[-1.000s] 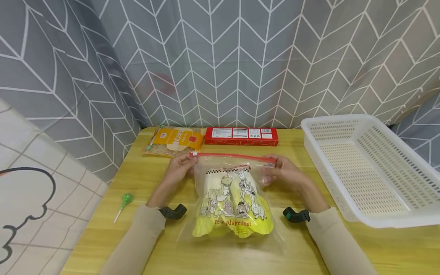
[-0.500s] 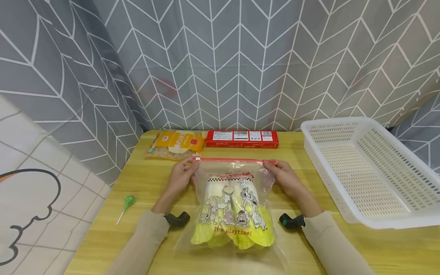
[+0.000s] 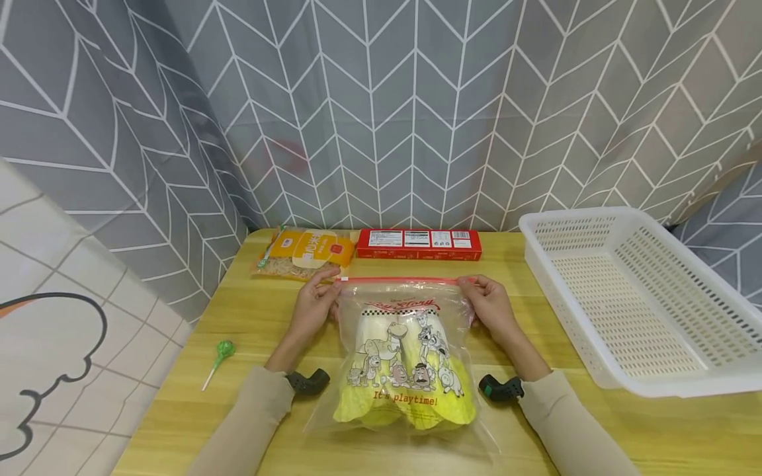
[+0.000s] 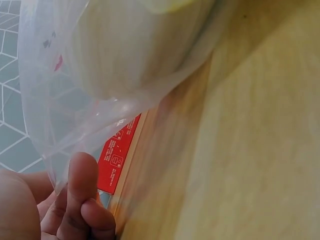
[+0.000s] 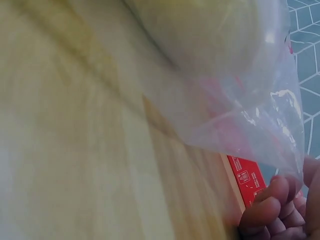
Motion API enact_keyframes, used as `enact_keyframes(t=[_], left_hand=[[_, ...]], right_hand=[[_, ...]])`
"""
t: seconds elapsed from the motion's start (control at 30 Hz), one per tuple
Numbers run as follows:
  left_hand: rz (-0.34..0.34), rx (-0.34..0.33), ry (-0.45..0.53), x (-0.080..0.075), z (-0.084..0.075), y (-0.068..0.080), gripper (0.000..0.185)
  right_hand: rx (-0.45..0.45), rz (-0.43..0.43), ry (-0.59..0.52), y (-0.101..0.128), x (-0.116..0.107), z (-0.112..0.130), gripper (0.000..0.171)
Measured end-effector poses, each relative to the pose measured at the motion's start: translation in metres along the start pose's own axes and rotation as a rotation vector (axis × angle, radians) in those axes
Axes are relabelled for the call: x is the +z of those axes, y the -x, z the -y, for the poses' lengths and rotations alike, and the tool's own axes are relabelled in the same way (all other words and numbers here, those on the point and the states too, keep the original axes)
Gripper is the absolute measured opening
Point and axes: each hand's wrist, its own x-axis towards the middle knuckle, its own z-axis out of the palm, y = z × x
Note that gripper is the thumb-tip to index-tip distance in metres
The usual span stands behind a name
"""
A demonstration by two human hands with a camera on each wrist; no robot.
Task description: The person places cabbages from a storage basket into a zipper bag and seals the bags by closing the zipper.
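Observation:
A clear zip bag [image 3: 411, 357] printed with cartoon figures and "It's playtime!" lies in the middle of the table. Inside are what look like pale heads of Chinese cabbage [image 4: 125, 55] with yellow leaf ends. The bag's red zip strip [image 3: 405, 280] runs straight across the top, with a white slider [image 3: 343, 279] at its left end. My left hand [image 3: 311, 309] pinches the top left corner beside the slider. At the top right corner my right hand [image 3: 493, 309] pinches the bag's edge. Both wrist views show thin plastic [image 5: 250, 125] between the fingertips.
Behind the bag lie an orange packet [image 3: 306, 253] and a red box [image 3: 419, 244]. A white perforated basket [image 3: 571, 324] stands on the right. A green lollipop [image 3: 225, 349] lies near the table's left edge. A grey patterned curtain [image 3: 411, 132] hangs behind the table.
The zip strip, slanted a second ago, has become straight and level as the hands drew the top corners slightly nearer me. More of the red lettering shows. Both hands keep their hold.

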Motion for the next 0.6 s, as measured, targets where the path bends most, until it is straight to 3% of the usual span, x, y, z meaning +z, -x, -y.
enact_keyframes(t=[0.3,0.6], left_hand=[[0.002,-0.021,-0.001,0.002,-0.002,-0.001,0.038],[-0.002,-0.04,0.011,0.003,0.001,0.002,0.035]], right_hand=[[-0.05,-0.094,0.032,0.002,0.001,0.001,0.039],[-0.077,-0.087,0.037,0.0,0.0,-0.008,0.041]])
